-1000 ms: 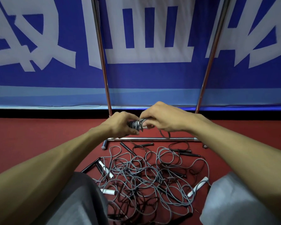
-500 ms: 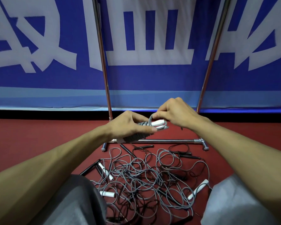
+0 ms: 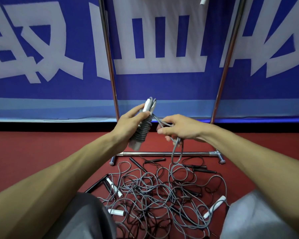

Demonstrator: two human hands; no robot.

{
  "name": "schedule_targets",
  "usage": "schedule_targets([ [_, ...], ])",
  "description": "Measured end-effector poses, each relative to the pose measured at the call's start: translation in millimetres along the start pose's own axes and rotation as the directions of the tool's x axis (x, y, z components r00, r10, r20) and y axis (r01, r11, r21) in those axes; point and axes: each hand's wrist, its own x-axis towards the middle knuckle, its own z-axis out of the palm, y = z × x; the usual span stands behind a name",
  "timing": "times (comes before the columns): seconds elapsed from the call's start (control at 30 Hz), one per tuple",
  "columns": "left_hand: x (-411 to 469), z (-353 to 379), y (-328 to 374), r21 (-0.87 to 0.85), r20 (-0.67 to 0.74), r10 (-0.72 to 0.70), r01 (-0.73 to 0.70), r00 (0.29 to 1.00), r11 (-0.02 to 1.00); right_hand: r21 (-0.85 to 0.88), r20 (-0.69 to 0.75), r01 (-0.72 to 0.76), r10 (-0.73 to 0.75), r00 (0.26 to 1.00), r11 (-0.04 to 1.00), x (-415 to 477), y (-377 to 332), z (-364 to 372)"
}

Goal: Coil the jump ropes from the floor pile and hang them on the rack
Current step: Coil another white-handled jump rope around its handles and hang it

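Jump ropes (image 3: 159,192) lie mostly uncoiled in a tangled pile on the red floor (image 3: 41,152), below both grips and nearer to us, so we judge the task to be at an early stage. One grey rope (image 3: 141,131) is up off the floor. Our left hand (image 3: 128,125) has its grip wrapped round the tightly wound bundle, thumb across the turns, and the two white handles (image 3: 148,105) stick out above the grip. Just to the right, our right hand (image 3: 179,129) pinches the loose tail (image 3: 177,153) of that same rope, fingers curled on the cord. A slack loop hangs from under this grip toward the pile; we cannot tell whether it touches. This rope is wound but, in our judgement, not finished: the tail needs securing, and the bundle must go onto the rack (image 3: 164,153), whose base bar lies below and beyond the grips and whose uprights rise behind them. Far above the right grip, at the top edge, a white handle tip (image 3: 203,0) shows; it may belong to a rope already hung, but we cannot see the rail. Several grey and black ropes remain.
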Motion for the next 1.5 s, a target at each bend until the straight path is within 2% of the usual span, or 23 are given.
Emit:
schedule_targets([
  [0.13, 5, -3, -6, 0.078, -0.123, -0.004, 0.014, 0.992, 0.997, -0.122, 0.086, -0.060, 0.071, 0.994, 0.991, 0, 1, -3],
  [0.23, 11, -14, -12, 0.144, -0.182, 0.009, 0.018, 0.983, 0.989, -0.364, 0.140, -0.020, 0.076, 0.987, 0.931, -7, -3, -4],
  [0.3, 19, -28, -21, 0.405, -0.197, 0.069, 0.017, 0.978, 0.914, -0.568, 0.160, 0.067, 0.031, 0.987, 0.820, -13, -9, 0],
  [0.33, 20, -35, -24, 0.592, -0.175, 0.105, 0.019, 0.979, 0.805, -0.614, 0.170, 0.111, -0.007, 0.985, 0.782, -15, -12, 3],
  [0.37, 20, -39, -27, 0.754, -0.130, 0.124, 0.017, 0.984, 0.657, -0.617, 0.181, 0.157, -0.054, 0.982, 0.771, -17, -16, 6],
  [0.4, 18, -40, -28, 0.855, -0.070, 0.122, -0.003, 0.990, 0.519, -0.606, 0.188, 0.201, -0.107, 0.976, 0.769, -18, -19, 9],
  [0.43, 16, -39, -28, 0.903, -0.004, 0.099, -0.039, 0.995, 0.427, -0.601, 0.185, 0.243, -0.163, 0.969, 0.761, -19, -22, 12],
  [0.5, 10, -29, -26, 0.923, 0.146, 0.039, -0.151, 0.988, 0.353, -0.604, 0.159, 0.307, -0.267, 0.951, 0.736, -18, -26, 15],
  [0.57, 4, -17, -26, 0.909, 0.304, -0.021, -0.284, 0.952, 0.306, -0.581, 0.093, 0.320, -0.329, 0.940, 0.748, -16, -27, 15],
  [0.67, 1, -3, -25, 0.852, 0.478, 0.035, -0.473, 0.878, 0.224, -0.544, -0.082, 0.227, -0.320, 0.944, 0.808, -9, -19, 8],
  [0.73, -3, 2, -21, 0.800, 0.538, 0.093, -0.542, 0.838, 0.256, -0.508, -0.224, 0.134, -0.281, 0.933, 0.851, -4, -7, -1],
  [0.77, -6, 5, -18, 0.766, 0.554, 0.109, -0.556, 0.826, 0.321, -0.482, -0.283, 0.092, -0.255, 0.925, 0.871, -2, 0, -6],
  [0.87, -21, 15, -7, 0.575, 0.523, 0.098, -0.435, 0.847, 0.693, -0.425, -0.385, 0.006, -0.187, 0.904, 0.905, -3, 16, -17],
  [0.9, -23, 18, -4, 0.507, 0.496, 0.083, -0.367, 0.864, 0.780, -0.408, -0.409, -0.009, -0.174, 0.896, 0.913, -3, 19, -19],
  [0.97, -25, 21, 0, 0.425, 0.442, 0.049, -0.257, 0.896, 0.868, -0.391, -0.460, -0.027, -0.170, 0.872, 0.920, -5, 22, -21],
  [1.03, -25, 20, 2, 0.410, 0.408, 0.029, -0.211, 0.913, 0.887, -0.389, -0.500, -0.044, -0.170, 0.849, 0.920, -6, 21, -21],
  [1.13, -24, 20, 2, 0.421, 0.370, 0.052, -0.217, 0.927, 0.881, -0.417, -0.514, -0.091, -0.152, 0.844, 0.904, -6, 22, -19],
  [1.33, -21, 22, 4, 0.271, 0.220, 0.126, -0.185, 0.967, 0.945, -0.517, -0.373, 0.014, -0.240, 0.896, 0.856, -9, 20, -6],
  [1.4, -18, 20, 4, 0.243, 0.185, 0.187, -0.229, 0.965, 0.943, -0.432, -0.323, 0.021, -0.176, 0.930, 0.902, -11, 18, -3],
  [1.5, -10, 15, 0, 0.245, 0.077, 0.214, -0.227, 0.974, 0.943, -0.241, -0.185, -0.052, 0.007, 0.983, 0.969, -11, 17, 1],
])
